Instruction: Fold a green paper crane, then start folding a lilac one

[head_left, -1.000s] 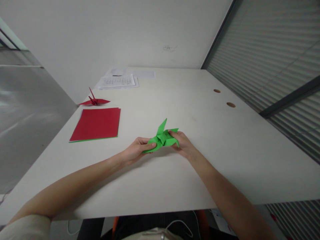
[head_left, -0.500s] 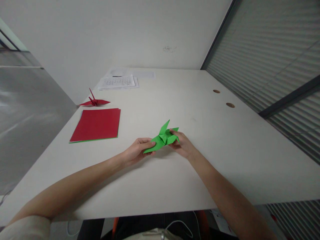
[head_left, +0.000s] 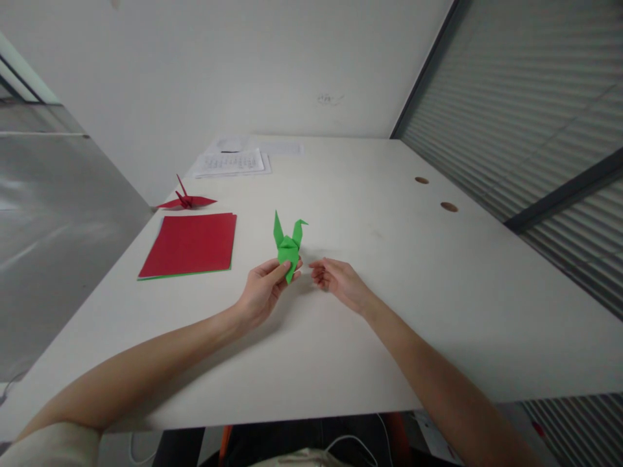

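Observation:
A green origami crane (head_left: 289, 250) is pinched by its lower end between the thumb and fingers of my left hand (head_left: 264, 290). Its two narrow points stand upward, and the right one has a bent tip like a beak. My right hand (head_left: 339, 280) is just right of the crane, apart from it, with loosely curled fingers and nothing seen in them. To the left lies a stack of square paper (head_left: 192, 243), red on top with a green edge showing below. Behind that stack sits a red origami crane (head_left: 187, 202) with its wings spread.
Printed sheets (head_left: 233, 162) lie at the far left of the white table (head_left: 360, 363), against the wall. Two round holes pierce the tabletop at the right, one of them the nearer hole (head_left: 448, 207). Window blinds (head_left: 535, 97) run along the right side.
My right hand has let go of the green crane. My left hand has turned the crane upright and moved it slightly left, so its two points now face up.

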Tool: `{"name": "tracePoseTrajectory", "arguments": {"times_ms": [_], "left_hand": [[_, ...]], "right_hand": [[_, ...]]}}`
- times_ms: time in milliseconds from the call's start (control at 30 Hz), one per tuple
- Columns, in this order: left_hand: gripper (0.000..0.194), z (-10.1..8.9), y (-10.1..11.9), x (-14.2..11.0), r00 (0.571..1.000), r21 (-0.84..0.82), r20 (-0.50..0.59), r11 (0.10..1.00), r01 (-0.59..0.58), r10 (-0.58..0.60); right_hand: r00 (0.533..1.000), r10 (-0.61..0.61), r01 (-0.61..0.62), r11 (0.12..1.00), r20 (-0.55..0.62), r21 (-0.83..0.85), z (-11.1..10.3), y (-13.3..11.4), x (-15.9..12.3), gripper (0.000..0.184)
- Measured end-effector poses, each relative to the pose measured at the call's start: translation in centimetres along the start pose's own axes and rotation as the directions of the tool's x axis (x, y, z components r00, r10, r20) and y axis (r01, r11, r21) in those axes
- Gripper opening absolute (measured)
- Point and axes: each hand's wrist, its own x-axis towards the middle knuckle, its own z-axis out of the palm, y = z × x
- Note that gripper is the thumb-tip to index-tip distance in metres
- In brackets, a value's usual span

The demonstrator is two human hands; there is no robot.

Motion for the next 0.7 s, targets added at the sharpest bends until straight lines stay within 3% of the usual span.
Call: {"name": "tracePoseTrajectory", "arguments": {"times_ms": [367,700], "left_hand": [[0.026,-0.03,-0.3,-0.4,0.997,0.047,0.038,0.997,0.063,-0.065],[0.022,-0.02,-0.24,-0.55,0.993,0.066,0.062,0.994,0.092,-0.096]], "right_hand": [[0.999,-0.007,0.005,0.999,-0.035,-0.052,0.01,-0.29,0.02,0.034],[0.997,-0.024,0.017,0.996,-0.075,-0.085,-0.09,-0.52,0.0,0.036]]}}
